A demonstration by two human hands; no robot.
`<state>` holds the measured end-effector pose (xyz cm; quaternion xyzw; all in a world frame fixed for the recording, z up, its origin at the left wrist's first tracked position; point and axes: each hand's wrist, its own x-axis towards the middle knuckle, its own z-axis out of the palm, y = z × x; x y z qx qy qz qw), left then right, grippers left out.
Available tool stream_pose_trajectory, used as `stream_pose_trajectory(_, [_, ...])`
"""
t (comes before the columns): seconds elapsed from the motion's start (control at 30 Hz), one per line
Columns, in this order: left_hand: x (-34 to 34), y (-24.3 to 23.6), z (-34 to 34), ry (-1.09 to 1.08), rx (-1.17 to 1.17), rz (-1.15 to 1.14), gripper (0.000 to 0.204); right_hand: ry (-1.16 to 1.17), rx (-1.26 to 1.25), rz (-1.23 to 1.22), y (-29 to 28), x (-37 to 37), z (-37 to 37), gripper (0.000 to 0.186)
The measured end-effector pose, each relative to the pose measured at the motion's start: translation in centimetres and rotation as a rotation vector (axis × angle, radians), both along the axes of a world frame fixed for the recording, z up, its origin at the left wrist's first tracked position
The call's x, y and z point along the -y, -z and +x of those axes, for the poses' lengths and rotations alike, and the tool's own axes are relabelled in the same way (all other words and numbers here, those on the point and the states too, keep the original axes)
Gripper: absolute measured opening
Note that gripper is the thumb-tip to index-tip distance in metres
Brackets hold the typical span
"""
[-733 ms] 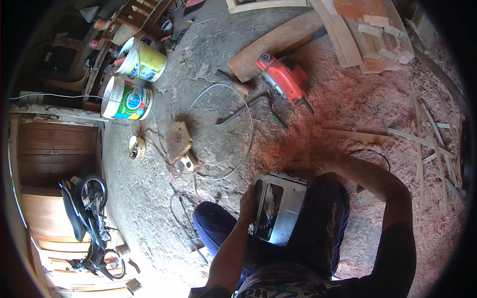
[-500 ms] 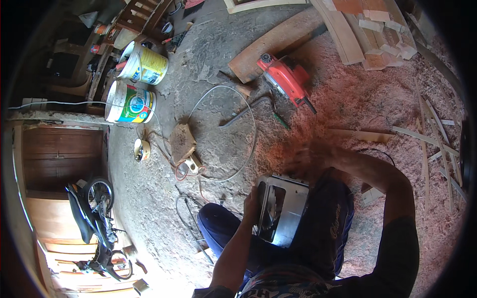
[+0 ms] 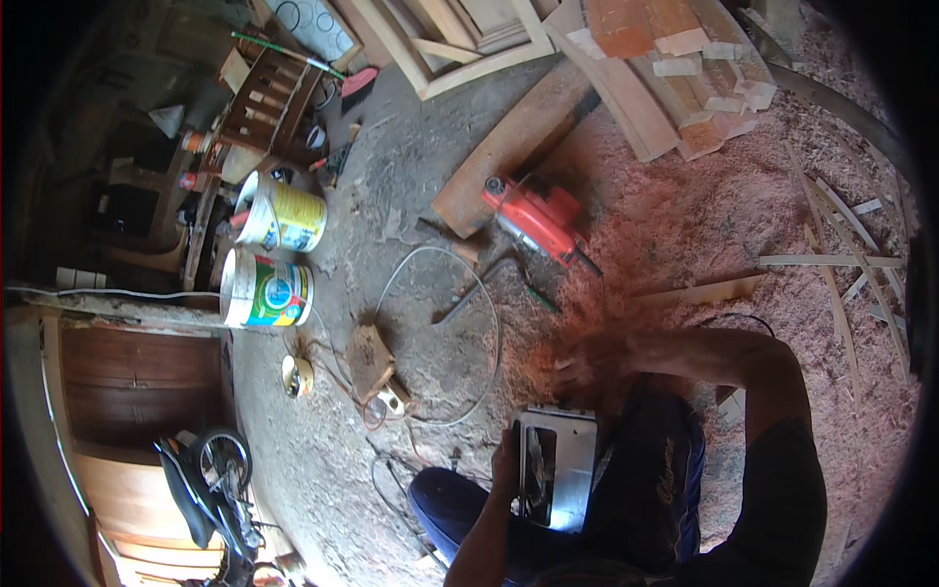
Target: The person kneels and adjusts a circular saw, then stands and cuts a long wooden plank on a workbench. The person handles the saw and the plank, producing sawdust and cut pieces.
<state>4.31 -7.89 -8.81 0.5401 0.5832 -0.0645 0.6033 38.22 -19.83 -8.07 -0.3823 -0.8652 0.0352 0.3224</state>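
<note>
The left hand [image 3: 505, 464] has its fingers clamped on the saw [image 3: 575, 460], best braced against the leg [image 3: 648, 479]; the right hand [image 3: 589, 366] blurs, so its fingers' state cannot be told.

A power tool [image 3: 562, 474] sits right of centre in the lower half of the frame, its silver base plate [image 3: 575, 460] facing up; the plate is roughly rectangular with rounded corners, long sides running up and down the frame; 1 long dark opening [image 3: 538, 458] lies toward its left edge; glare whitens its lower end.
</note>
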Motion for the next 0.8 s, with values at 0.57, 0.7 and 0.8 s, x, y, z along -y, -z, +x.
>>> stream_pose_trajectory(0.57, [-0.1, 1.4, -0.9, -0.106, 0.030, -0.074, 0.068, -0.015, -0.387, -0.593, 3.1, -0.4, -2.1, 0.023])
stream_pose_trajectory(0.7, [-0.4, 1.5, -1.1, -0.096, 0.092, -0.122, 0.067, -0.020, -0.376, -0.560, 2.5, 0.0, -2.4, 0.021])
stream_pose_trajectory(0.8, [0.1, 0.2, -0.1, -0.062, 0.041, -0.045, 0.067, -0.009, -0.373, -0.532, 2.4, 0.3, -2.5, 0.020])
